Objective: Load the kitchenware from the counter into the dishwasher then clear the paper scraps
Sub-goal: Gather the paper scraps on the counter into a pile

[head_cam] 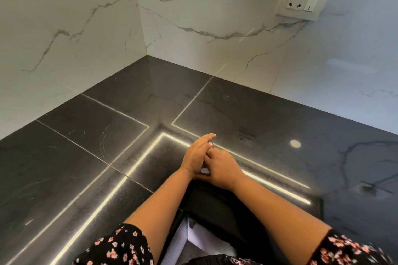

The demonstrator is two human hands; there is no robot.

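Now | left hand [197,154] straight-fingered, walling paper scrap [204,170] at counter [81,157] edge | right hand [223,171] curled, grasp I cannot tell | risk: scrap slips out beneath the palms.

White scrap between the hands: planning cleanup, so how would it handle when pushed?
Probably floppy and light: the white scrap shows as a thin sliver between the left hand and right hand. On the glossy counter it would likely slide.
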